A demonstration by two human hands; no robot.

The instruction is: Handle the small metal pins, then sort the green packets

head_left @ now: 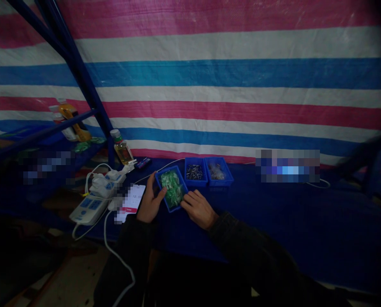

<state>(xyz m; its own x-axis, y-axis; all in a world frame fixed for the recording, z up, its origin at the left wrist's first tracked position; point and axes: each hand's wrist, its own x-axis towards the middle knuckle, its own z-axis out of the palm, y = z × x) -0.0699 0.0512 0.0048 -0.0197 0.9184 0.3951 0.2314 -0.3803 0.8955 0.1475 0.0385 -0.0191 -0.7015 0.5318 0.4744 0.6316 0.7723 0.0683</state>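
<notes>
A small blue plastic bin (158, 177) is tilted in front of me, filled with green pieces in clear plastic wrapping (171, 187). Along its left side my left hand (150, 200) grips the wall, thumb over the rim onto the wrapped pieces. My right hand (199, 209) is closed at the bin's lower right corner, its fingertips curled against the rim. Just behind stand two more blue bins: one with small metal parts (194, 172), the other with pale parts in clear plastic (216, 172).
Left of the bins lie a lit phone (132, 201) and a white power strip (89, 209) with plugs and cables. A bottle (121, 147) stands by the blue metal frame (94, 94). Striped sheeting (225, 72) hangs behind the blue table (289, 221).
</notes>
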